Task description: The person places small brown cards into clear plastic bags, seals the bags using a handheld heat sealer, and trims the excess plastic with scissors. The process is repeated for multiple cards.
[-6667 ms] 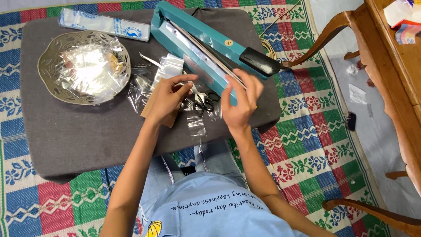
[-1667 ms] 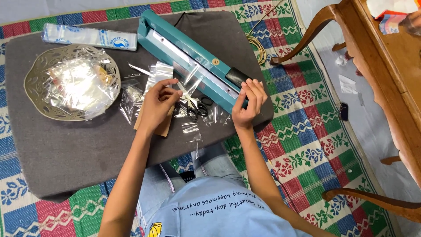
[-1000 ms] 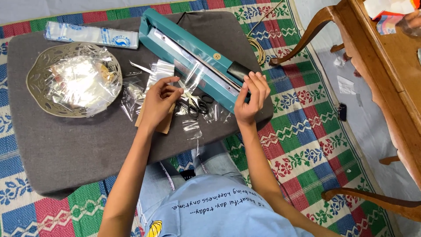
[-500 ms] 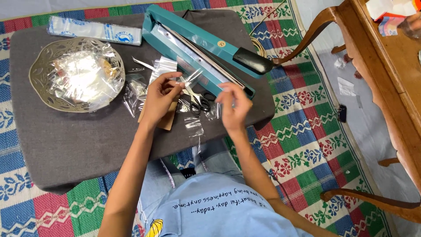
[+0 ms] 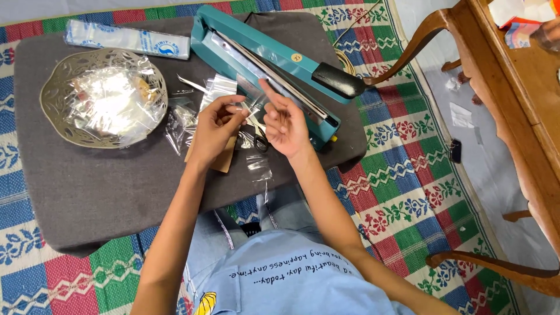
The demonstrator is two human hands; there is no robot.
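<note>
Since half a second ago the right hand (image 5: pixel 286 125) has lifted off the sealer's arm and now hovers palm-up, fingers spread loosely and holding nothing, forefinger pointing up towards the teal heat sealer (image 5: pixel 265 64); the sealer's arm has risen with its black handle (image 5: pixel 338 80) at the right end; the left hand (image 5: pixel 214 129) has stayed put, thumb and fingers pinched on a small clear plastic bag (image 5: pixel 242 105) just in front of the sealer's bar; the bag lies between the two hands, though which way its mouth points cannot be told; the sealer's long axis runs diagonally from upper left to lower right across the grey mat (image 5: pixel 105 186); more clear bags (image 5: pixel 181 119) lie loose under the left hand, a silver bowl (image 5: pixel 52 99) full of plastic sits well to the left, and a roll of bags (image 5: pixel 125 39) lies beyond it.
</note>
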